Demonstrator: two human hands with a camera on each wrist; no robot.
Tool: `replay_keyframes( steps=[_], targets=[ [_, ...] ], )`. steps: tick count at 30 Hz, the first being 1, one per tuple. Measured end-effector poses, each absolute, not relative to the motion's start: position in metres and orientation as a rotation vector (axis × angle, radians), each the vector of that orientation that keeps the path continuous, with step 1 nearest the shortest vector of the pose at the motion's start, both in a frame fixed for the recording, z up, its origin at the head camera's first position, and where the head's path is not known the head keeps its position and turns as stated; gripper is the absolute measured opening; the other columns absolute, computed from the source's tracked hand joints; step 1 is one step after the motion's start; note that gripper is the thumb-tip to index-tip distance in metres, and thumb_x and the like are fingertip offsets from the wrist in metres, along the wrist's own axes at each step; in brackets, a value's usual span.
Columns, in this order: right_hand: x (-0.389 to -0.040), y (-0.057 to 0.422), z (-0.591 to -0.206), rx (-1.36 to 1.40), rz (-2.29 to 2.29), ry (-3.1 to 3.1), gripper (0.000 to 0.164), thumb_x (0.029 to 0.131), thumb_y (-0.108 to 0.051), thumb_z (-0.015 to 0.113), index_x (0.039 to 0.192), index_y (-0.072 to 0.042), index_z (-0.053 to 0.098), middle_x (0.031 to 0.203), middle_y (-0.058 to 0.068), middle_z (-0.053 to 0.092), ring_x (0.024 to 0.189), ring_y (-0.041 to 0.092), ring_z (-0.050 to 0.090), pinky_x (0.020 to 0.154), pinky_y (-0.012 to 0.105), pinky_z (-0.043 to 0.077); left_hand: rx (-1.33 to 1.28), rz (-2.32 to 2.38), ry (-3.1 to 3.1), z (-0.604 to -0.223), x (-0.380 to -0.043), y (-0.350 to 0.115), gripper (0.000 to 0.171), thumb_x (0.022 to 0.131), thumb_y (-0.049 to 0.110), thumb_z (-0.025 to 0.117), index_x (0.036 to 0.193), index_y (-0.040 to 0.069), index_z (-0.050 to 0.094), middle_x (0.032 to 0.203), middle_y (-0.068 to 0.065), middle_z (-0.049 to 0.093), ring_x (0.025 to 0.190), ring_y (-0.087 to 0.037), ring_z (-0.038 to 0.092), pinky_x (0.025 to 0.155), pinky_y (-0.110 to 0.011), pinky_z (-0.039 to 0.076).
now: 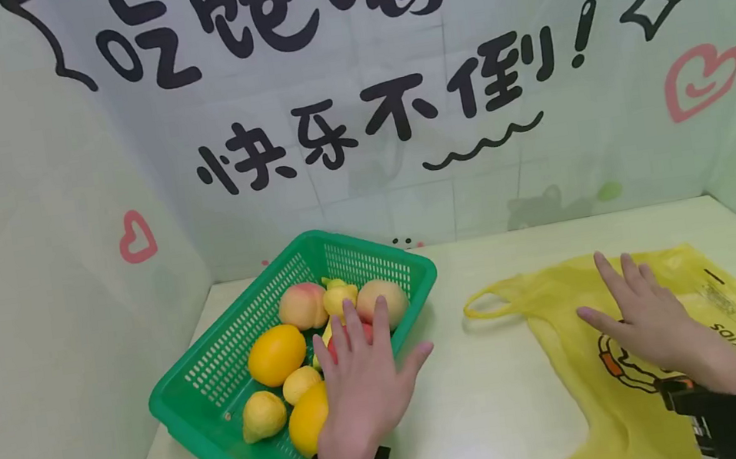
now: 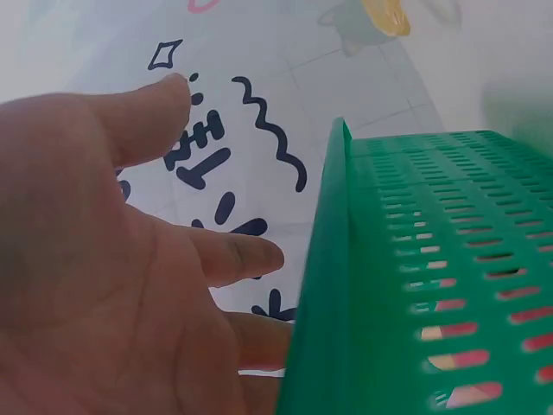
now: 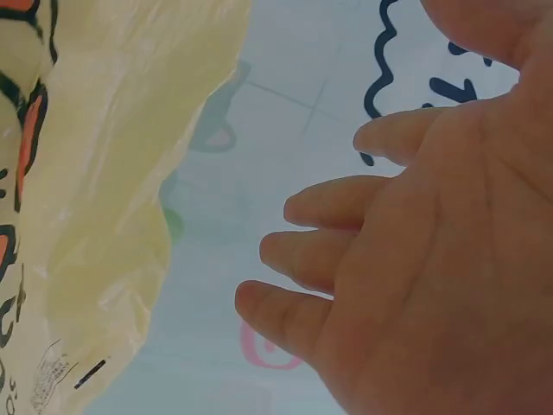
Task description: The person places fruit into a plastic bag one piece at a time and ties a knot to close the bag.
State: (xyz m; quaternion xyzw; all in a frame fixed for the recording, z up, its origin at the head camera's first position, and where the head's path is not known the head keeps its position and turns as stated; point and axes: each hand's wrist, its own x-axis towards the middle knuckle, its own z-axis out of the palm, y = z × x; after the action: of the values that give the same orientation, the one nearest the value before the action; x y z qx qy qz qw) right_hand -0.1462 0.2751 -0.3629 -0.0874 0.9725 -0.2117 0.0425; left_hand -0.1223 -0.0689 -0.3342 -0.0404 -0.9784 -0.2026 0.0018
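Note:
My left hand (image 1: 364, 385), fingers spread, hovers at the right side of a green plastic basket (image 1: 188, 431) and holds nothing. Inside the basket are peaches (image 1: 302, 305), orange-yellow fruits (image 1: 277, 355), lemons (image 1: 264, 415) and a red fruit partly hidden behind my fingers. In the left wrist view the basket's rim (image 2: 321, 259) passes in front of some fingertips. My right hand (image 1: 663, 326), fingers extended and holding nothing, is over a yellow plastic bag (image 1: 566, 358) lying flat with printed drawings and one handle loop toward the left. In the right wrist view the bag (image 3: 112, 216) appears beside the fingers.
A pale table (image 1: 476, 417) carries the basket on the left and the bag on the right. Behind it hangs a white printed cloth (image 1: 405, 193) with black characters and pink hearts. Similar cloth walls (image 1: 56, 301) close in the sides.

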Motion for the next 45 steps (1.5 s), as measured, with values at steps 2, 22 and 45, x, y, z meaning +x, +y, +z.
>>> replay_keyframes(
  steps=[2,22,45],
  targets=[
    [-0.148,0.279,-0.364,-0.258,-0.632,2.98,0.088,0.103,-0.05,0.041,0.155,0.0,-0.011,0.151,0.047,-0.01,0.133,0.073,-0.005,0.099,0.081,0.012,-0.114,-0.641,-3.08,-0.332,-0.121,-0.071,0.084,0.092,0.064,0.05,0.158,0.018,0.023,0.164,-0.022,0.01,0.151,-0.046,0.013,0.117,-0.069,0.001],
    [-0.158,0.294,-0.382,-0.078,-0.535,2.687,0.104,0.097,-0.065,0.04,0.151,0.012,-0.002,0.142,0.056,-0.005,0.125,0.079,-0.005,0.094,0.085,0.013,-0.134,-0.709,-3.181,-0.348,-0.122,-0.063,0.081,0.094,0.052,0.058,0.157,0.013,0.023,0.164,-0.024,0.008,0.149,-0.05,0.013,0.113,-0.075,0.011],
    [-0.169,0.275,-0.409,-0.153,-0.578,2.612,0.104,0.096,-0.063,0.045,0.146,0.021,0.011,0.139,0.059,-0.003,0.123,0.08,-0.005,0.101,0.082,0.007,-0.185,-0.636,-3.17,-0.35,-0.119,-0.057,0.082,0.092,0.052,0.059,0.158,0.02,0.022,0.163,-0.024,0.011,0.147,-0.051,0.021,0.106,-0.079,0.019]
  ],
)
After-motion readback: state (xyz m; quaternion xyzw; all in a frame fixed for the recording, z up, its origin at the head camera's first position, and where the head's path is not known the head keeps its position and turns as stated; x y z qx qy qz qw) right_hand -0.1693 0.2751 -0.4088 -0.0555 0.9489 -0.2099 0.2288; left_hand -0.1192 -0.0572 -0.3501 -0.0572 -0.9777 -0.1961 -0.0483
